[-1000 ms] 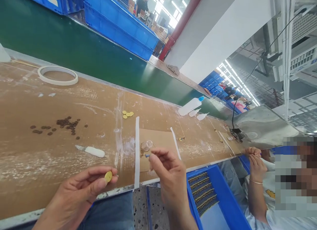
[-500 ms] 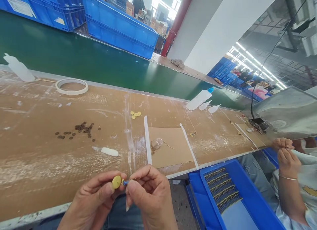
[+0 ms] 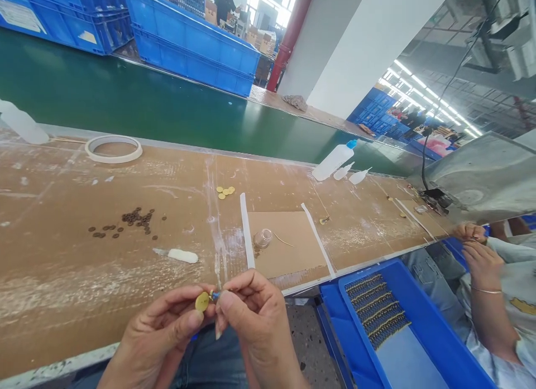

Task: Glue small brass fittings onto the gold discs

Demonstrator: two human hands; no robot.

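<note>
The left hand [image 3: 161,336] is pinching a small yellow disc [image 3: 202,302] between thumb and forefinger, just off the near edge of the brown table [image 3: 62,277]; the right hand [image 3: 255,322] is closing its fingertips narrowly on a tiny blue-tipped part [image 3: 215,294] that is touching the disc's right side; both hands are hovering over the person's lap, with the table's metal lip running just behind them; the part is too small to make out in shape, and the right thumb is hiding most of it; open tabletop is lying ahead of the hands, with a white tube [image 3: 182,256] to the left, a white strip [image 3: 246,230] straight ahead and a clear cap [image 3: 262,238] on a cardboard sheet [image 3: 288,244] beyond; farther off, dark discs [image 3: 134,219] and a few yellow discs [image 3: 225,192] are lying scattered, well apart from the hands; a tape ring [image 3: 113,149] is sitting near the far edge by the green belt [image 3: 125,104]; a white bottle [image 3: 334,160] is lying at that same edge; a blue tray [image 3: 422,327] is standing to the right below the table, its near end cut off by the frame; a co-worker's hands [image 3: 477,249] are working at the right, partly hidden behind a grey metal hood [image 3: 481,182]
</note>
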